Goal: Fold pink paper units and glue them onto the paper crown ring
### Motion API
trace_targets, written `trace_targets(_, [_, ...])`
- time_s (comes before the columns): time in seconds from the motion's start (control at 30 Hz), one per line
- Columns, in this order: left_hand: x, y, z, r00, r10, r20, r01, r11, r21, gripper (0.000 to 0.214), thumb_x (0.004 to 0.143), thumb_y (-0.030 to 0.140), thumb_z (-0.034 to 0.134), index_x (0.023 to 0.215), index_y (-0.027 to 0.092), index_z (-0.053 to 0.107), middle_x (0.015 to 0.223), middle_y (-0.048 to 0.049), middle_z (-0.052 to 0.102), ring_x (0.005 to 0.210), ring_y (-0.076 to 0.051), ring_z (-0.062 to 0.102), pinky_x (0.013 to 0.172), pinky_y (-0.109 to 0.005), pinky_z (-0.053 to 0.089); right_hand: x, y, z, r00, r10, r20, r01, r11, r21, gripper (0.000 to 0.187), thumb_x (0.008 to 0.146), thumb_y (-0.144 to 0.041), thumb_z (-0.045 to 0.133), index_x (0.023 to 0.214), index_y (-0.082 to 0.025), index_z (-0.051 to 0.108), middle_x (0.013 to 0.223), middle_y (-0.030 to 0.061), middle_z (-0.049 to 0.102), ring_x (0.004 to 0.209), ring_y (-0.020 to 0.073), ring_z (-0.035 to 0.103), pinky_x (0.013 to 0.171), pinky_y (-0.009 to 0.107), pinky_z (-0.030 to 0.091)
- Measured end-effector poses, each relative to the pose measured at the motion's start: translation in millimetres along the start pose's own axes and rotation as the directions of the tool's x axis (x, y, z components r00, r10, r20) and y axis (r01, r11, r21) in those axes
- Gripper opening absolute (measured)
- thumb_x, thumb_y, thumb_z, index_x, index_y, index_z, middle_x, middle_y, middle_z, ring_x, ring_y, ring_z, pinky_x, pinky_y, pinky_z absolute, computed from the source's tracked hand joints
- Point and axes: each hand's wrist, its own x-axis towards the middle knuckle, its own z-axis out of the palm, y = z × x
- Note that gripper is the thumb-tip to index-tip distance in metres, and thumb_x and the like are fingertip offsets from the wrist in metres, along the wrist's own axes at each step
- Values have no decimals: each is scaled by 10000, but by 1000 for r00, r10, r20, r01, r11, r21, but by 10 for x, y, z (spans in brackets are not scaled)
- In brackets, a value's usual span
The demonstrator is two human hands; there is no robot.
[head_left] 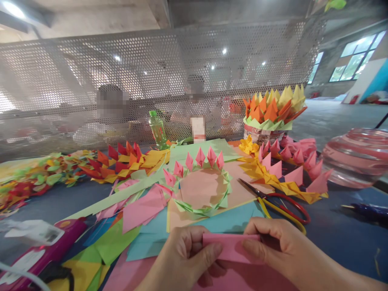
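Between my two hands is a small folded strip of pink paper (232, 247), held level near the bottom of the view. My left hand (192, 254) pinches its left end, thumb on top. The right end is gripped by my right hand (269, 246), the thumb pressing on its face. Just beyond lies a ring of folded green paper (226, 190) with several pink paper points (200, 157) standing along its far side. Loose pink sheets (145, 210) are left of the ring. Scissors (273, 202) with red and yellow handles lie to the right.
A purple power strip (48, 250) with a white charger is at left. Folded paper crowns (118, 161) and paper scraps (45, 173) lie behind. A green-capped bottle (157, 129), an orange paper lotus (273, 109) and a pink-tinted jar (356, 157) stand before a perforated screen (169, 60).
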Motion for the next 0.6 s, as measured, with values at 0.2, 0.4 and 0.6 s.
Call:
trace_targets(0.2, [5, -11, 25, 1000, 28, 1, -28, 999, -37, 448, 849, 574, 728, 827, 128, 687, 744, -65, 770, 557, -102, 634, 526, -179, 473, -13, -15, -5, 998, -43, -37, 39, 994, -98, 412, 949, -531, 635, 739, -182, 569, 684, -39, 524, 652, 116, 434, 585, 222, 321])
trace_targets(0.4, [-32, -35, 32, 997, 55, -50, -53, 998, 38, 444, 870, 581, 703, 824, 140, 683, 719, -52, 761, 587, -121, 668, 578, -202, 507, -22, -42, -1, 998, -55, 4, 56, 997, -48, 349, 908, -476, 690, 750, -189, 570, 679, -42, 525, 640, 117, 440, 575, 217, 332])
trace_targets(0.6, [-140, -4, 94, 991, 130, -18, -125, 976, 177, 343, 947, 469, 634, 879, 152, 747, 800, -57, 784, 724, -164, 731, 652, -199, 534, -48, -49, 68, 994, 34, 101, -34, 999, -4, 208, 829, -396, 740, 891, -202, 700, 759, -33, 619, 678, 119, 498, 580, 200, 376])
